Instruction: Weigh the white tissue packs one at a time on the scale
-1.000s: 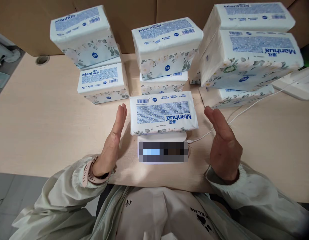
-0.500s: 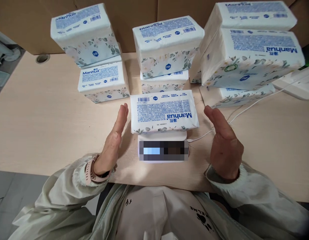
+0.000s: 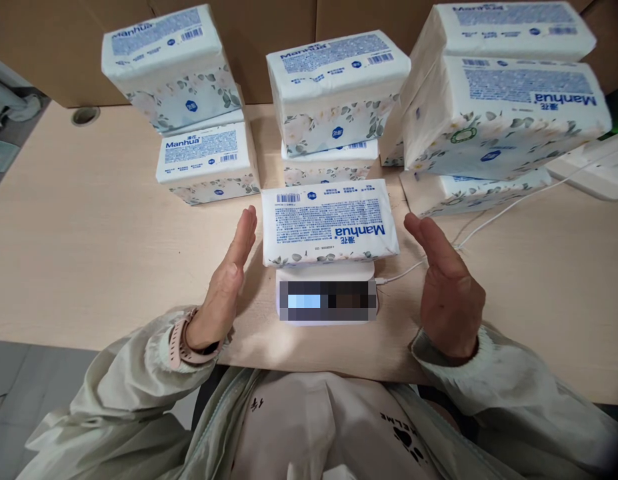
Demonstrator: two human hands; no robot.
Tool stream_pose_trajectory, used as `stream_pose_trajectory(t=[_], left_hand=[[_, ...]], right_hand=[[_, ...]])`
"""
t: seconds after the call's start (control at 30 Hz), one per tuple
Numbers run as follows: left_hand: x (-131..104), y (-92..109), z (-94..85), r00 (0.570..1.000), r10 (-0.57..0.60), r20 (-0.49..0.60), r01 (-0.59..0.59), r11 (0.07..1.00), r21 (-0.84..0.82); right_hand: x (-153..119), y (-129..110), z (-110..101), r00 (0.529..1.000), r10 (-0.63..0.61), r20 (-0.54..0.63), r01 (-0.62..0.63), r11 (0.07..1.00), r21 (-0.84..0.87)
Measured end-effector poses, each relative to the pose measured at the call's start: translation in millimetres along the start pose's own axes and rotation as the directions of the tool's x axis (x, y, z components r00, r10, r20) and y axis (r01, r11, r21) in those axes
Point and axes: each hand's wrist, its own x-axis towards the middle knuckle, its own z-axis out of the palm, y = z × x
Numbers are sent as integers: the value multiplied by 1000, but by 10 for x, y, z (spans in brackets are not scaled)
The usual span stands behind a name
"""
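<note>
A white-and-blue pack of tissues (image 3: 331,222) rests on a small white scale (image 3: 325,270), its printed side up and the lettering upside down to me. The scale's display is blurred out. To the left of the pack, my left hand (image 3: 226,277) is held upright with straight fingers, a small gap away from it. On the other side my right hand (image 3: 446,287) stands likewise, fingers stretched out and apart from the pack. Neither hand holds anything.
Stacked tissue packs stand behind: a left stack (image 3: 201,160), a middle stack (image 3: 339,93) and a larger right stack (image 3: 503,120). A white cable (image 3: 513,207) runs from the scale to the right. Cardboard boxes (image 3: 239,40) line the table's back; a round cable hole (image 3: 85,117) lies at left.
My right hand has shifted very slightly left, nearer the pack. My left hand, the pack and the scale look unmoved.
</note>
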Motion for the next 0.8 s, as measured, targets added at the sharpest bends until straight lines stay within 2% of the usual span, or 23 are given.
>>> stream_pose_trajectory(t=[0.33, 0.6, 0.8], left_hand=[[9, 14, 3, 1000, 18, 7, -18, 1000, 14], [9, 40, 25, 1000, 9, 3, -9, 1000, 10], [15, 38, 32, 1000, 17, 1, -17, 1000, -2]], right_hand=[[12, 8, 16, 999, 4, 32, -6, 998, 61], [16, -57, -25, 995, 14, 98, -15, 1000, 12], [8, -41, -31, 983, 91, 161, -98, 994, 37]])
